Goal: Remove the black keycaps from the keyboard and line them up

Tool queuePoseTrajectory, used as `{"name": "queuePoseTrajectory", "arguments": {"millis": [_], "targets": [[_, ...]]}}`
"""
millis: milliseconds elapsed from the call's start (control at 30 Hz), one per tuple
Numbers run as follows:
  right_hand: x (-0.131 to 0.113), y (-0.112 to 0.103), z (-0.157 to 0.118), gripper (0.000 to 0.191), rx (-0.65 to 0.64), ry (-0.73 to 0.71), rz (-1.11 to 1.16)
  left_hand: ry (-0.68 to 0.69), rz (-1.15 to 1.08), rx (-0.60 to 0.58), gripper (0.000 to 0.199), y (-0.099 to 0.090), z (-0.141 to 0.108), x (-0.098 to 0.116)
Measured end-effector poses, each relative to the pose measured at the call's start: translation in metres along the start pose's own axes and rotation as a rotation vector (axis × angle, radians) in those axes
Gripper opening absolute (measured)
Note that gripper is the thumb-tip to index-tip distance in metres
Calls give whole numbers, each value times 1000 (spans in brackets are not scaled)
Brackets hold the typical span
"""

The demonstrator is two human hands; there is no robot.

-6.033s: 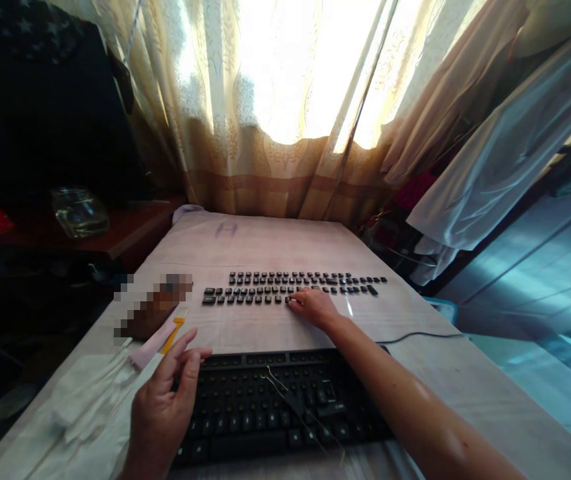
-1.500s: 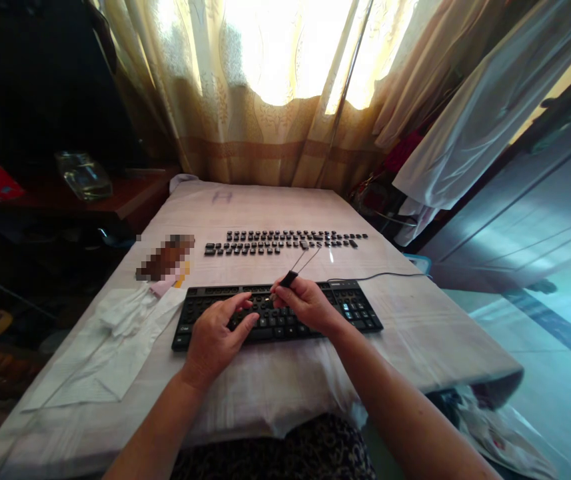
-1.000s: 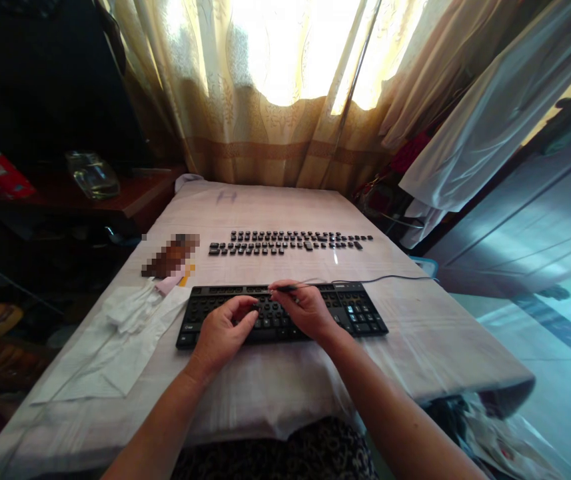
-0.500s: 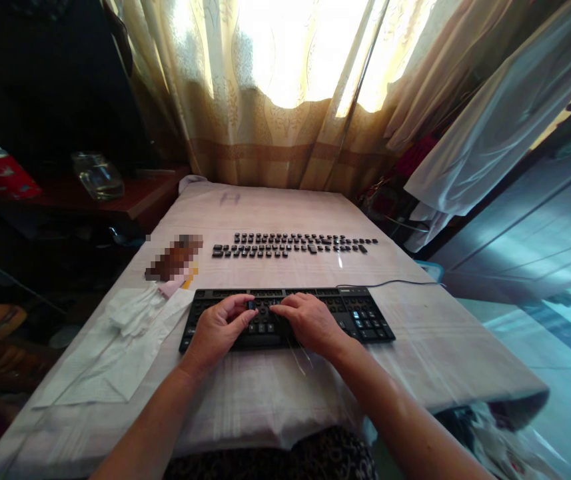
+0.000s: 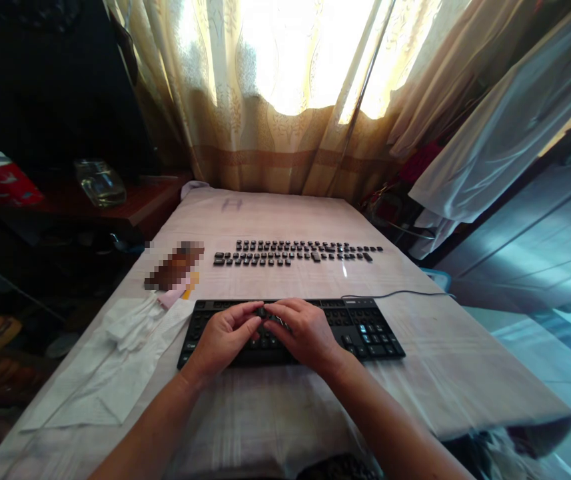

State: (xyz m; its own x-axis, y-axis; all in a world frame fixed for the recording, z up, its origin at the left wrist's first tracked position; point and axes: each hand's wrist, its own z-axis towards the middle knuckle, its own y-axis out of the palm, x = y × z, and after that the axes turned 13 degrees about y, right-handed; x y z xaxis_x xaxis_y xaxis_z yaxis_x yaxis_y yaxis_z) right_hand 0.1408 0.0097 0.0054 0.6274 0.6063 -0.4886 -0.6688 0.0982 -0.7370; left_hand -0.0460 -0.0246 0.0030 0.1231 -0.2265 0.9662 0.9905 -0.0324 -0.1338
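Note:
A black computer keyboard [image 5: 385,333] lies across the front of the cloth-covered table, with many keys gone from its left and middle parts. Above it, my left hand [image 5: 222,339] pinches a small black keycap [image 5: 261,312] between thumb and forefinger. My right hand [image 5: 308,333] is closed, its thumb and fingertips meeting the left fingers at this keycap. Whatever lies inside the right fingers is hidden. Loose black keycaps [image 5: 275,256] stand in rows on the cloth beyond the keyboard.
Left of the keyboard lies a crumpled white cloth [image 5: 110,373], with a blurred-out brown item [image 5: 175,265] behind it. A cable [image 5: 405,292] runs right from the keyboard. A glass jar [image 5: 100,183] and a red packet [image 5: 5,183] stand on the side desk [image 5: 155,200].
Both hands have come together above the keyboard, the left moving right with its keycap. Thin wires that hung below my right hand no longer show. The view has tilted slightly upward.

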Motion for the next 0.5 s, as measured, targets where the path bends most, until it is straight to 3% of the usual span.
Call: {"name": "queuePoseTrajectory", "arguments": {"millis": [200,333,400,500], "targets": [[3,-2,8,12,11,57,19,50,-7,-60,43,7,9,0],[21,-11,24,11,-49,92,9,127,188,-98,51,0,17,0],[41,-18,38,12,-78,192,-19,218,362,-34,55,-15,21,0],[80,-27,64,14,-150,415,-180,359,658,236,52,-49,27,-5]]}}
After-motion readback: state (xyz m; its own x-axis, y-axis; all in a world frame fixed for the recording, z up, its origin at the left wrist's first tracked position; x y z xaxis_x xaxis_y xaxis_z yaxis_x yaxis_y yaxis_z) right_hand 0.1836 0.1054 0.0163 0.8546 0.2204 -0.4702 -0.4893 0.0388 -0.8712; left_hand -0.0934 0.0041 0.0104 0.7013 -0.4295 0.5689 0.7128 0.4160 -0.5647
